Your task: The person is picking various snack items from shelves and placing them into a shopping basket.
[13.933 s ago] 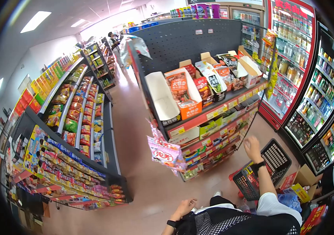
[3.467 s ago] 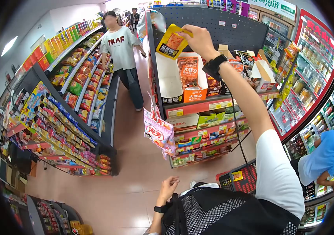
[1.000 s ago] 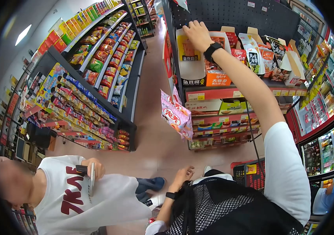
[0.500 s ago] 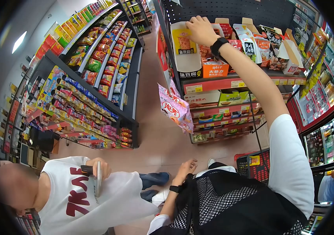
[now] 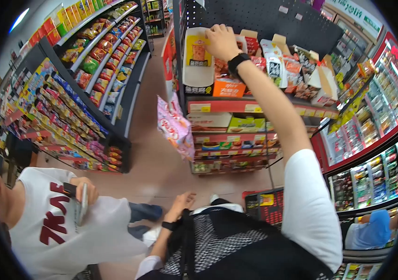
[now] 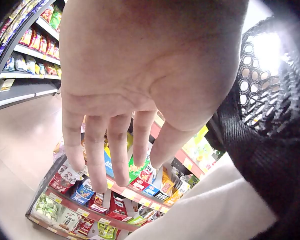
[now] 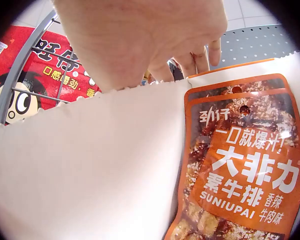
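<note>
1. Right hand (image 5: 222,43): at about twelve o'clock in the head view, over the yellow fish tofu packet (image 5: 199,50), its fingers bent down by the packet's upper right edge; the right wrist view shows the fingertips hidden behind white cardboard, so whether they pinch the packet or merely touch it cannot be told
2. The yellow fish tofu packet stands upright, face outward, inside the white fish tofu display box (image 5: 198,78), towards the back; bare white cardboard shows below it
3. At three to four o'clock from that box, just beside it, is the orange vegetarian steak box (image 5: 228,88), with orange vegetarian steak packets (image 7: 245,165) upright in it
4. Left hand (image 5: 183,201): at six o'clock, low in front of the body, fingers loosely bent and slightly apart, palm holding nothing
5. At six to seven o'clock from the white box, a pink snack bag (image 5: 175,128) hangs at the shelf end
6. At four to five o'clock, the shopping basket (image 5: 264,212) has a small yellow packet (image 5: 267,199) in it
7. At eight o'clock, a person in a white T-shirt (image 5: 63,224) holds a phone (image 5: 83,205); at four o'clock, a person in a blue top (image 5: 371,228) is by the drinks fridge (image 5: 371,182)
</note>
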Demonstrator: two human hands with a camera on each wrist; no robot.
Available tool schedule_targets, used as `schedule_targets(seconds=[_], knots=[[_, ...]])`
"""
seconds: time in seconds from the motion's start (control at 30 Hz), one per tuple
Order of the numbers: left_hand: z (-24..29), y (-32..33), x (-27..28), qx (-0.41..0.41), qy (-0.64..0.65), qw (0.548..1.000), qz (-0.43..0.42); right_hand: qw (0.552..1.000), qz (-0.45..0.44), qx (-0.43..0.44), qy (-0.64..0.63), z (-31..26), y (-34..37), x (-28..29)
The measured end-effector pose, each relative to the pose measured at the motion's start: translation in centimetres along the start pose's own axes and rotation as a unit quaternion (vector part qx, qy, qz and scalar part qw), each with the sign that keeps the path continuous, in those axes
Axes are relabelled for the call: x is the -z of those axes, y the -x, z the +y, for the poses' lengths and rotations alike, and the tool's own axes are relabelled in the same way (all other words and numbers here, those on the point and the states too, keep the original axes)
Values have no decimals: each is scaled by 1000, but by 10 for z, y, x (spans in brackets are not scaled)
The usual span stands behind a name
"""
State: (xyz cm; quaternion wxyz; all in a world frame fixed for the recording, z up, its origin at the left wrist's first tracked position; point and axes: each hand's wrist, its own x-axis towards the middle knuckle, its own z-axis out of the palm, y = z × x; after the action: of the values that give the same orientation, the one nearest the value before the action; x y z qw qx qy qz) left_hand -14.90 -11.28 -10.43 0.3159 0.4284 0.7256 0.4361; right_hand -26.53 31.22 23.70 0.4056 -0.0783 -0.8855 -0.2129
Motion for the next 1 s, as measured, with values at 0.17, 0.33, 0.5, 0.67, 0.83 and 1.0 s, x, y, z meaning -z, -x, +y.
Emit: schedule_targets(seconds=[0.17,0.33,0.5,0.67,0.83,1.0], knots=[[-11,3,-6,15,10,1000,-13,1000,17,-9,-12,3,7,-5],[-8,2,-10,9,-20,1000,-6,1000,7,-10,-9,0,14,-9],[-17,-1,-9,7,-19,1000,0,999,-31,-24,33,6,4,-4],[-1,-1,-3,-2,-13,1000,10,1000,-16,-14,6,3,-6,3],[-2,9,0,41,-8,999,-11,999,-38,-31,-9,-3,0,8],[-1,8,0,29,-28,999,-14,998,-45,-39,-35,-3,1,18]])
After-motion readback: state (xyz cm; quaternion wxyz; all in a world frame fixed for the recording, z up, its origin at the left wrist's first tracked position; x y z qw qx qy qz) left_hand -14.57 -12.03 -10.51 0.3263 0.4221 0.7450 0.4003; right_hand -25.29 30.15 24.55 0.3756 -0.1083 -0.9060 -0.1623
